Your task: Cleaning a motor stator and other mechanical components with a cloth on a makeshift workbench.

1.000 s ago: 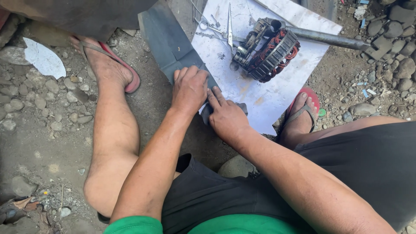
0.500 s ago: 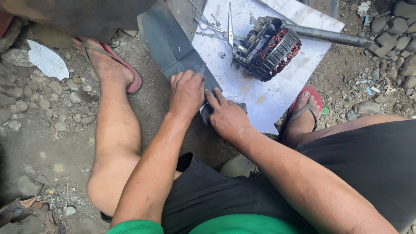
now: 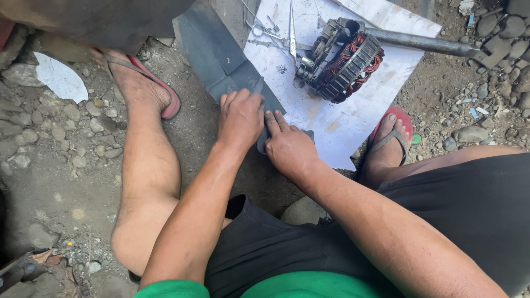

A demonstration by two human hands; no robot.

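A long dark rubber-like sheet (image 3: 207, 47) lies on the ground and runs under both hands, with a fold just beyond my fingers. My left hand (image 3: 240, 117) has its fingers curled down over the sheet at that fold, gripping it. Just to its right, my right hand (image 3: 287, 148) lies with fingers stretched flat on the sheet's near end, touching the left hand. Whether a small tool sits under the left fingers is hidden.
A white board (image 3: 345, 124) beyond the hands carries an alternator part with copper windings (image 3: 342, 60), scissors (image 3: 291, 27) and small metal bits. A grey metal pipe (image 3: 425, 41) reaches in from the right. My feet in red sandals (image 3: 165, 102) (image 3: 389, 135) rest on stony ground.
Both hands have stayed together on the dark sheet, the left edging slightly farther along it. The view has drifted a little.
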